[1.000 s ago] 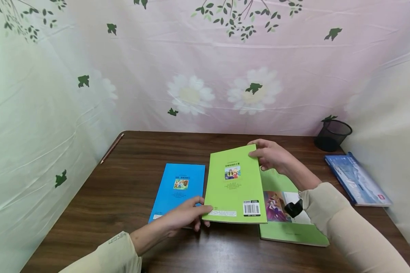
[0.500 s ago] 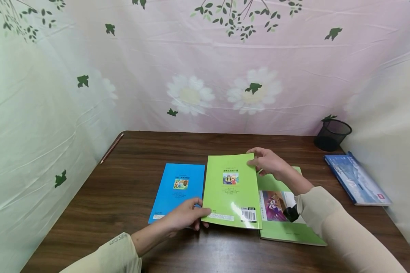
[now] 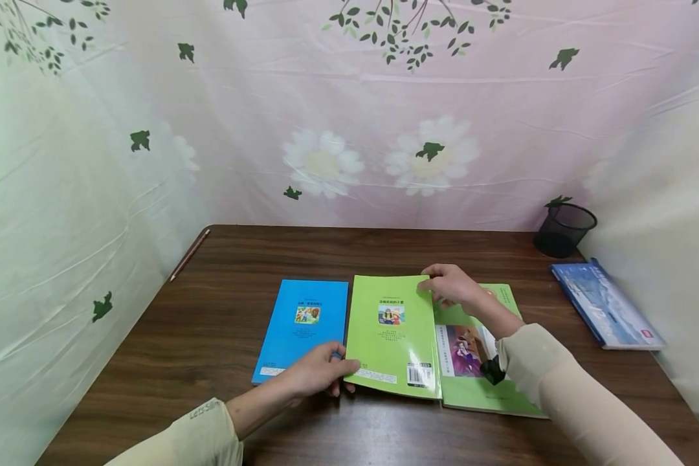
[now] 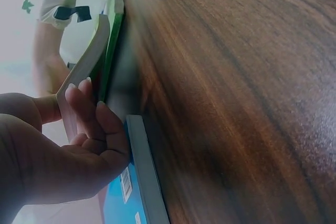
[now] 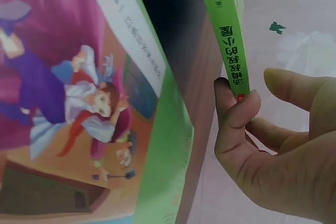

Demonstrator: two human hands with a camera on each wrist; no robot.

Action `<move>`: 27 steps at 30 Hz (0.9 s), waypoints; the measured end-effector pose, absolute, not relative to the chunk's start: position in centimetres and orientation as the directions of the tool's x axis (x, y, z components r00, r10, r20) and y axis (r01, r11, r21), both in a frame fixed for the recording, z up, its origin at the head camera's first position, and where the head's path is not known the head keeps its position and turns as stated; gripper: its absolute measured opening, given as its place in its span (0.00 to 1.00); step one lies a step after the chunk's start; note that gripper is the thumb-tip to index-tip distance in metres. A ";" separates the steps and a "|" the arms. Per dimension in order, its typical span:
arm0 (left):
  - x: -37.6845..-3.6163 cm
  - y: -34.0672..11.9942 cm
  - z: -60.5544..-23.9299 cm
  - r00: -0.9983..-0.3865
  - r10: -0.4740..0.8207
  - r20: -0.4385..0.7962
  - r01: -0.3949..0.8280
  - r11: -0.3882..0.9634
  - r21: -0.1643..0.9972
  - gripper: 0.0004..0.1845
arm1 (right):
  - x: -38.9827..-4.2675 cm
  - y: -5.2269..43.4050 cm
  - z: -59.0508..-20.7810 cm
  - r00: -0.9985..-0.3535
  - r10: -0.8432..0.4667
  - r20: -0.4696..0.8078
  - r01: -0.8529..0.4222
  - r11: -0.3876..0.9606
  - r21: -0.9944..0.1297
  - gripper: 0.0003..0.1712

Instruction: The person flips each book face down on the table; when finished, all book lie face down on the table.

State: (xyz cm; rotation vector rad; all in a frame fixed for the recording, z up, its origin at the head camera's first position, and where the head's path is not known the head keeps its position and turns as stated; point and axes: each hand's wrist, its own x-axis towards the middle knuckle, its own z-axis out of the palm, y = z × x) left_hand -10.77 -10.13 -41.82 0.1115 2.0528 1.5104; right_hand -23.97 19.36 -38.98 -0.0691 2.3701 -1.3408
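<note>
The left hand (image 3: pixel 317 375) pinches the near left corner of the green book (image 3: pixel 393 333) — thumb on the cover, fingers curled beneath, as the left wrist view shows. That book is nearly down: its near edge looks close to the table (image 3: pixel 221 272), its left edge just beside the blue book (image 3: pixel 303 327) under the same hand. At its far right corner the right hand (image 3: pixel 451 285) holds it, fingers hooked round the spine. Below that grip lies a second green book (image 3: pixel 483 382), which the held one overlaps along its right side. By my reading, what is left is to let go — perhaps after squaring the row.
</note>
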 end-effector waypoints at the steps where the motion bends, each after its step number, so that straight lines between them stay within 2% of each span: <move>1: -10.8 -10.1 -41.8 -0.827 0.394 -0.401 -0.265 0.356 0.896 0.14 | -23.9 19.3 -39.1 -0.913 -0.237 -0.331 0.162 0.535 -0.829 0.32; 9: -10.5 -10.1 -41.5 -0.822 0.401 -0.404 -0.262 0.364 0.894 0.16 | -24.3 19.4 -39.6 -0.912 -0.233 -0.339 0.167 0.543 -0.823 0.30; 27: -10.1 -9.9 -41.1 -0.775 0.419 -0.473 -0.329 0.372 0.868 0.18 | -24.4 19.2 -40.2 -0.911 -0.246 -0.332 0.125 0.600 -0.790 0.31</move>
